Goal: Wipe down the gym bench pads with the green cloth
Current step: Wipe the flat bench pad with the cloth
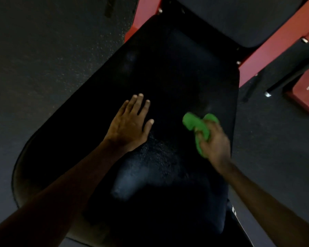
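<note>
A large black bench pad [177, 72] fills the middle of the view, wider toward me and narrower at the far end. My left hand [128, 123] lies flat on the pad, palm down, fingers spread and empty. To its right, my right hand [214, 143] is closed around a bunched green cloth [196, 125], which presses on the pad near its right edge. The right hand looks motion-blurred. A second black pad [239, 18] stands beyond the first one at the top.
Red frame bars [268, 50] run beside the far pad at the top left and right. A red base piece [305, 97] and a dark metal leg [291, 77] stand on the dark speckled floor [43, 59] at the right.
</note>
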A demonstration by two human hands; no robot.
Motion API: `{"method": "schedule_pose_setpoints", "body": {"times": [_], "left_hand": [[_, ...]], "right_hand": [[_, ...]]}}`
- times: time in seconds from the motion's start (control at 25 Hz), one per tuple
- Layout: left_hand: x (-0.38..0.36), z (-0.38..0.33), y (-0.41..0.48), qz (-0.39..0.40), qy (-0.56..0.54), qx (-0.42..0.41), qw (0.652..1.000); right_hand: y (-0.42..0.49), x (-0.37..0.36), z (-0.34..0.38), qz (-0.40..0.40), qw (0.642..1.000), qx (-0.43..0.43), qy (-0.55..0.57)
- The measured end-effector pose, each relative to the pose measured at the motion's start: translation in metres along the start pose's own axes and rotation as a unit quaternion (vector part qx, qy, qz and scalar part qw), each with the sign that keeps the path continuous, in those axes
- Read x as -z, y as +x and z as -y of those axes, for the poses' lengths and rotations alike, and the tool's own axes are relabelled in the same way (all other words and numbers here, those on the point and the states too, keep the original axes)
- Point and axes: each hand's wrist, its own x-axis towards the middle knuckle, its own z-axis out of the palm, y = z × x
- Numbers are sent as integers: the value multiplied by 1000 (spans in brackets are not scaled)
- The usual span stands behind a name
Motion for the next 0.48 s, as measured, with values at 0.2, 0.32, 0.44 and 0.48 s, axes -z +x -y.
{"method": "schedule_pose_setpoints", "body": {"times": [0.2,0.32,0.44,0.48], "left_hand": [[-19,-15,-4,35,12,7,999],[-19,-16,-4,35,17,11,999],[-19,-15,-4,43,17,10,999],[-19,-15,-5,43,20,12,999]], "right_hand": [[60,4,-8,-74,982,-176,-4],[-22,2,19,5,998,-64,27],[-70,14,11,61,996,46,51],[-58,18,-2,46,997,41,49]]}}
